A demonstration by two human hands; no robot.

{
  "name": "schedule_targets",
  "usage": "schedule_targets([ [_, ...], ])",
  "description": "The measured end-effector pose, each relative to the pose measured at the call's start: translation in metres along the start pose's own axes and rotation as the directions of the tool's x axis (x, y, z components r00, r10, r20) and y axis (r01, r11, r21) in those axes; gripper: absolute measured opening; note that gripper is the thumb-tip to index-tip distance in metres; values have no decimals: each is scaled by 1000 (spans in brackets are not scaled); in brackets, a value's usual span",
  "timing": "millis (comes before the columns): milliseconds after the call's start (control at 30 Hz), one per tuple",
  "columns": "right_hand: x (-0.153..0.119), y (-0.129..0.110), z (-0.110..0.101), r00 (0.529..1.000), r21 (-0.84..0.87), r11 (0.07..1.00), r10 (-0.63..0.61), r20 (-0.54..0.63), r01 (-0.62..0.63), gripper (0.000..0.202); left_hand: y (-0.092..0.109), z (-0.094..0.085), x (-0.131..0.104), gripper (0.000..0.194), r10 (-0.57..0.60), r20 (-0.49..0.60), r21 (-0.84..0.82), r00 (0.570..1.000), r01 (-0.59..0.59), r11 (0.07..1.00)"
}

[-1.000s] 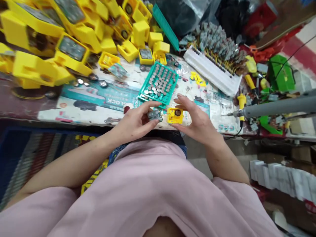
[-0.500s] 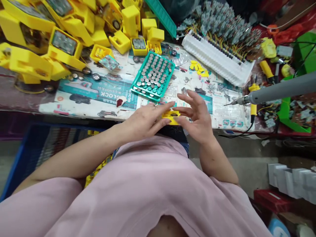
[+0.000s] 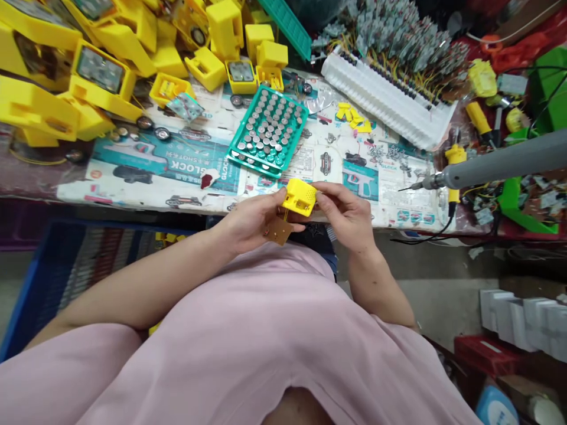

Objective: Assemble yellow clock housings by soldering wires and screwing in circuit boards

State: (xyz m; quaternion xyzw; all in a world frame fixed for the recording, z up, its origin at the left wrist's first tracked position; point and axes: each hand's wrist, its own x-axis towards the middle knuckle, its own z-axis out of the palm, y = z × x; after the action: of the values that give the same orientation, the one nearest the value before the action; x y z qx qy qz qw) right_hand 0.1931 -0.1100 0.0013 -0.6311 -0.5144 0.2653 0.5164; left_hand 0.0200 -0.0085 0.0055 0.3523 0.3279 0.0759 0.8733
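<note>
Between my hands, just over the table's front edge, is a small yellow plastic housing (image 3: 300,196) with a patch of tiny holes and a recess in its side. My left hand (image 3: 252,221) is closed on its left side. A brown circuit board (image 3: 279,230) hangs below the housing on short wires, against my left fingers. My right hand (image 3: 348,215) pinches the right side of the housing between thumb and forefinger. Beyond my hands lies a teal tray (image 3: 283,168) bearing rows of round silver button cells (image 3: 271,127).
Yellow housings (image 3: 101,71) are heaped at the left. A white foam rack (image 3: 385,97) with wired parts stands at the back right. From the right, a grey electric screwdriver (image 3: 500,162) reaches over the table. Small yellow pieces (image 3: 353,116) lie behind the tray.
The yellow housing has been lifted and turned, so its holed face and the hanging circuit board now show. My right fingers have closed onto it, and my left hand has turned to hold it.
</note>
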Motion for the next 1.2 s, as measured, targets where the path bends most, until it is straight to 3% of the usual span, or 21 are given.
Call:
schedule_targets([
  [367,-1,1,-1,999,-2,999,36,9,-36,21,-5,8,-1,25,58,39,-40,998,-57,998],
  [500,-2,-2,0,999,30,999,41,1,-41,21,-4,5,-6,39,132,72,131,989,-140,981],
  [567,-3,-2,0,1000,76,997,19,-24,-17,22,1,1,-9,50,287,128,398,949,-314,862],
  [600,-4,-2,0,999,98,995,10,-45,-6,22,4,-1,-10,54,389,174,556,905,-416,719],
  [633,-5,-2,-1,998,109,994,9,-66,-1,23,7,-3,-10,57,482,238,696,843,-495,521],
  [700,-6,1,-3,995,83,997,19,-100,-10,24,10,-8,-7,59,561,388,851,732,-518,87],
  [733,-7,2,-4,994,46,999,21,-104,-17,23,11,-10,-4,58,552,446,869,704,-488,-80],
  [800,-9,5,-5,996,-55,998,0,-88,-5,21,9,-15,3,59,520,506,861,688,-437,-260],
  [867,-10,6,-6,998,-138,990,-32,-55,24,19,6,-18,7,63,529,503,864,683,-411,-291],
  [967,-10,6,-6,998,-202,978,-66,-25,60,17,5,-23,3,71,577,464,884,672,-393,-253],
  [1067,-10,6,-7,994,-240,965,-109,1,106,16,7,-32,-10,73,601,408,912,687,-340,-230],
  [1200,-8,6,-9,981,-307,932,-184,54,192,31,5,-47,-26,71,640,352,936,683,-253,-245],
])
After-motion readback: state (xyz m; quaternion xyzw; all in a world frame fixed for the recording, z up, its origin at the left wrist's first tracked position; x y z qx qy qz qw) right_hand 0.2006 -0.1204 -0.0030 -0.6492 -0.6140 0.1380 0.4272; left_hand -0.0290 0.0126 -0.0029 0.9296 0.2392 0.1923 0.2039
